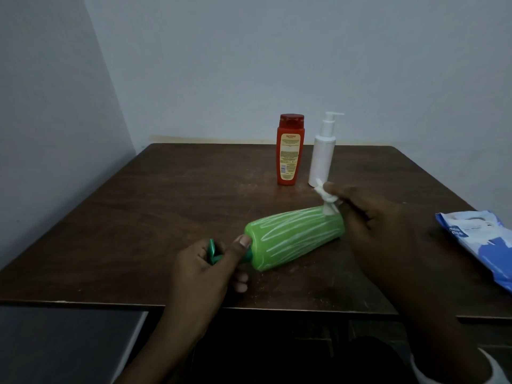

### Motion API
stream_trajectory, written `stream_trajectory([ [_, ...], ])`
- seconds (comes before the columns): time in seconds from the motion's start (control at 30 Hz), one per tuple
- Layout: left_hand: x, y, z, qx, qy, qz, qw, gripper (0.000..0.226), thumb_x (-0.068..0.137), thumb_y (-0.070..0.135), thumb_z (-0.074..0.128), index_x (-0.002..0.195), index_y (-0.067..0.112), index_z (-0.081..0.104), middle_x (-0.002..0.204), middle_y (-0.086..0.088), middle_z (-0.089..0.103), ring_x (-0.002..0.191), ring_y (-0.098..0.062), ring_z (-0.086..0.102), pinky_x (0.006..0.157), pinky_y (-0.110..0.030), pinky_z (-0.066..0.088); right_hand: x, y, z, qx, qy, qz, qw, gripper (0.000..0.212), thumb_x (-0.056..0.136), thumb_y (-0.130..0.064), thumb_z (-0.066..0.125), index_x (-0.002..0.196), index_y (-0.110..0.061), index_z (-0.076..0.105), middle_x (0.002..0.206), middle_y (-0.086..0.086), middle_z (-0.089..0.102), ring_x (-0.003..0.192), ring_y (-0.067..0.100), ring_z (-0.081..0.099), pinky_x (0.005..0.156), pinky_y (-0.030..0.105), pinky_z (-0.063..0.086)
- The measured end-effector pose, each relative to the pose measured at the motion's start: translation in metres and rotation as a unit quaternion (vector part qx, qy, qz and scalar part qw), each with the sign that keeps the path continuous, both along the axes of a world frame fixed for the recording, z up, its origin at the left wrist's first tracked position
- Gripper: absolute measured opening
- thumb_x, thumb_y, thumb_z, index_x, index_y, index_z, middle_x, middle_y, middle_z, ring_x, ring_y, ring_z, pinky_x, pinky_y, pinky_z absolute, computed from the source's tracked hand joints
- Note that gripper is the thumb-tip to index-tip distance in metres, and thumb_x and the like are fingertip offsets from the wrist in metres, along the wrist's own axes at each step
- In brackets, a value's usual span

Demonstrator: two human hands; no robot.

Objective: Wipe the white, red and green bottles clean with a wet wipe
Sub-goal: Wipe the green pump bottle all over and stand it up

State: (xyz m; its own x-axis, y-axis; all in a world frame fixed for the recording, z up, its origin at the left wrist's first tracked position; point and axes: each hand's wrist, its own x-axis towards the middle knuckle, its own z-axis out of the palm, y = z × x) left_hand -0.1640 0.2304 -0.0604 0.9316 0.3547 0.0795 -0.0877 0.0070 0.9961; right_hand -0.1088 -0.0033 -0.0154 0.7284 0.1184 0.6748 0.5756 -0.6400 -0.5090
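Observation:
A green bottle (295,238) with pale streaks is held on its side above the brown table (166,206). My left hand (205,270) grips its dark green cap end, thumb on the bottle's shoulder. My right hand (379,225) pinches a crumpled white wet wipe (327,200) and holds it against the bottle's base end. The red bottle (289,151) and the white pump bottle (322,153) stand upright side by side at the back of the table, behind my right hand.
A blue and white pack of wet wipes (482,245) lies at the table's right edge. Pale walls close in behind and to the left. A dark surface (63,342) sits below the table's front left edge.

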Motion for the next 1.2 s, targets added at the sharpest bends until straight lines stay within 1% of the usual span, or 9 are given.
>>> stream_trajectory([
  [0.1,0.005,0.002,-0.002,-0.083,0.041,-0.034,0.995,0.043,0.085,0.022,0.079,0.084,-0.018,0.061,0.070,-0.026,0.071,0.062,-0.031,0.071,0.052,-0.027,0.058,-0.002,0.002,-0.001,0.091,0.010,-0.002,0.996,0.033,0.095,-0.009,0.056,0.123,-0.024,0.062,0.114,-0.012,0.065,0.101,-0.009,0.060,0.084,0.007,0.046],
  [0.23,0.010,0.007,-0.006,-0.129,0.062,-0.053,0.988,0.017,0.086,0.013,0.077,0.081,-0.001,0.068,0.083,-0.016,0.077,0.077,-0.028,0.077,0.066,-0.027,0.064,-0.005,0.016,-0.005,0.175,0.081,0.032,0.981,0.030,0.094,-0.009,0.057,0.116,-0.029,0.063,0.108,-0.019,0.065,0.099,-0.006,0.061,0.081,0.012,0.051],
  [0.33,0.009,0.008,-0.005,-0.148,0.054,-0.065,0.985,0.019,0.082,0.005,0.078,0.099,-0.002,0.072,0.094,-0.016,0.078,0.083,-0.025,0.077,0.070,-0.026,0.064,-0.014,0.038,-0.013,0.078,0.060,0.056,0.994,0.036,0.092,-0.005,0.059,0.118,-0.029,0.062,0.107,-0.018,0.066,0.098,-0.007,0.061,0.080,0.010,0.049],
  [0.4,0.007,0.011,-0.006,-0.144,0.045,-0.069,0.986,0.032,0.073,0.005,0.082,0.103,0.002,0.074,0.098,-0.017,0.078,0.085,-0.025,0.077,0.072,-0.027,0.064,-0.016,0.050,-0.022,-0.038,0.003,0.069,0.997,0.043,0.088,0.002,0.061,0.125,-0.019,0.062,0.122,-0.004,0.066,0.112,0.003,0.059,0.094,0.022,0.050],
  [0.47,0.004,0.014,-0.007,-0.108,0.042,-0.077,0.990,0.035,0.070,0.005,0.085,0.103,0.007,0.075,0.098,-0.015,0.080,0.088,-0.024,0.077,0.075,-0.028,0.062,-0.014,0.060,-0.030,-0.166,-0.006,0.092,0.982,0.051,0.085,0.003,0.059,0.132,-0.016,0.056,0.136,0.002,0.057,0.129,0.010,0.048,0.107,0.034,0.042],
  [0.6,0.001,0.017,-0.008,-0.072,0.026,-0.082,0.994,0.029,0.075,-0.002,0.083,0.103,0.006,0.077,0.099,-0.012,0.080,0.095,-0.027,0.077,0.084,-0.035,0.061,-0.008,0.072,-0.036,-0.302,-0.039,0.121,0.945,0.047,0.087,-0.010,0.045,0.134,-0.014,0.054,0.138,0.004,0.055,0.131,0.017,0.047,0.112,0.032,0.030],
  [0.87,0.003,0.015,-0.010,-0.071,0.008,-0.068,0.995,0.027,0.073,-0.005,0.085,0.097,0.005,0.078,0.091,-0.012,0.081,0.084,-0.022,0.078,0.070,-0.024,0.059,-0.021,0.065,-0.035,-0.320,-0.018,0.078,0.944,0.048,0.080,-0.012,0.058,0.128,-0.013,0.060,0.132,0.008,0.060,0.125,0.022,0.054,0.108,0.041,0.035],
  [1.07,0.002,0.014,-0.011,-0.063,0.000,-0.070,0.996,0.027,0.074,-0.006,0.083,0.098,0.005,0.078,0.092,-0.010,0.081,0.084,-0.021,0.077,0.071,-0.024,0.060,0.005,0.073,-0.018,-0.287,0.083,0.071,0.952,0.064,0.086,-0.004,0.060,0.144,-0.023,0.039,0.150,-0.003,0.039,0.140,0.007,0.024,0.119,0.031,0.017],
  [1.2,0.003,0.014,-0.012,-0.059,0.003,-0.066,0.996,0.027,0.074,-0.005,0.084,0.098,0.004,0.077,0.092,-0.008,0.081,0.082,-0.019,0.077,0.069,-0.022,0.059,-0.013,0.054,-0.035,-0.309,0.066,0.016,0.949,0.056,0.086,-0.010,0.055,0.141,-0.016,0.044,0.146,0.006,0.045,0.136,0.024,0.041,0.114,0.037,0.027],
])
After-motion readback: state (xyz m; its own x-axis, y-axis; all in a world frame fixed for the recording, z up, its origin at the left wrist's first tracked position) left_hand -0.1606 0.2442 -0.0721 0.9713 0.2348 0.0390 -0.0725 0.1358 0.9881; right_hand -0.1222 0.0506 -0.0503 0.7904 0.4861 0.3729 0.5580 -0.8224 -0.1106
